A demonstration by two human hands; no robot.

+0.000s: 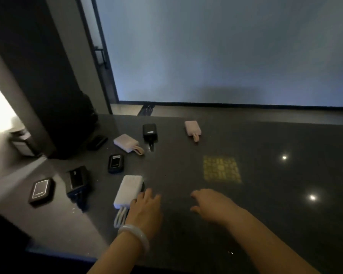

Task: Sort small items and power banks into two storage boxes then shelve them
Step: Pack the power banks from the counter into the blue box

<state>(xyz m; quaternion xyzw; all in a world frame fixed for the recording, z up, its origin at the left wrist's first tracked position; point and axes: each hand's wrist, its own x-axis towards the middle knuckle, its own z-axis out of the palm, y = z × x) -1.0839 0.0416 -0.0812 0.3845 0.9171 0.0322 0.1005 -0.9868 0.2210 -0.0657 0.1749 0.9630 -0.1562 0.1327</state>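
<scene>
Several power banks lie scattered on a dark glossy table (pixel 246 224). A white power bank (pixel 128 191) with white cables lies just left of my left hand (pixel 146 209), whose fingers rest against its right edge without gripping it. My right hand (pixel 212 203) hovers over bare tabletop, fingers spread, holding nothing. Further back lie two pink power banks (pixel 126 142) (pixel 192 127) and a black one (pixel 150 131). To the left are black ones (pixel 115 163) (pixel 77 179) (pixel 41 191). No storage box is in view.
A large dim screen or window (pixel 226 52) rises behind the table. A dark pillar (pixel 38 76) and a black bag (pixel 83 119) stand at the far left. The table's left edge runs diagonally beside the black power banks. Ceiling lights reflect on the right.
</scene>
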